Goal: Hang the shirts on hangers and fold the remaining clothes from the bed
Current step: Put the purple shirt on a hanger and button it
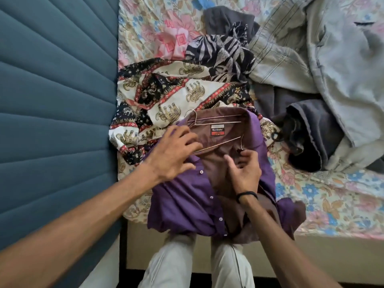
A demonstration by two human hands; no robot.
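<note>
A purple button shirt [182,196] lies open on the bed's near edge, collar away from me, label showing. A thin metal hanger [218,119] sits inside the collar, and a second wire [220,142] slants across the lining. My left hand [172,154] rests with spread fingers on the shirt's left shoulder and the wire's end. My right hand [245,169] pinches the shirt's lining just below the collar, fingers curled.
An elephant-print garment [176,96] lies under the shirt's top. Behind it are a dark leaf-print piece [224,53], dark grey clothes [301,125] and a pale striped garment [291,48] on the floral sheet [332,194]. A blue padded headboard [56,100] stands on the left.
</note>
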